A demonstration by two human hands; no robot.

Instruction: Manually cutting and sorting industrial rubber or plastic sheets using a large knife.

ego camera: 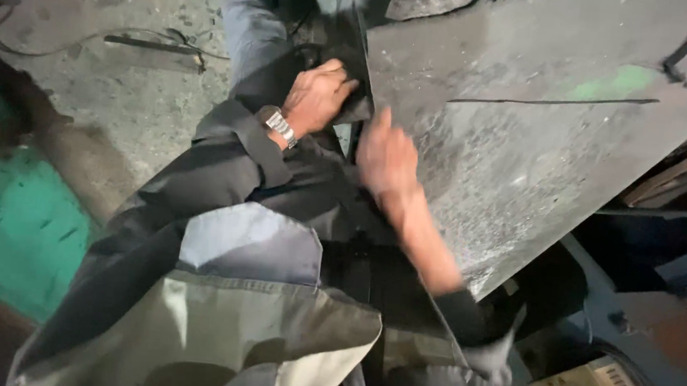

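1. The big grey metal sheet (543, 143) lies tilted in front of me, its near edge against my legs.
2. My left hand (317, 97), the one with the wristwatch (282, 127), is curled closed over that edge to steady it.
3. My right hand (385, 157) rests on the sheet beside it; blurred, so I cannot tell its grip.
4. Below lies the concrete floor (122, 94) with a green patch (14, 224).

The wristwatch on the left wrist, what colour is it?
Silver metal wristwatch, seen clearly in the head view.
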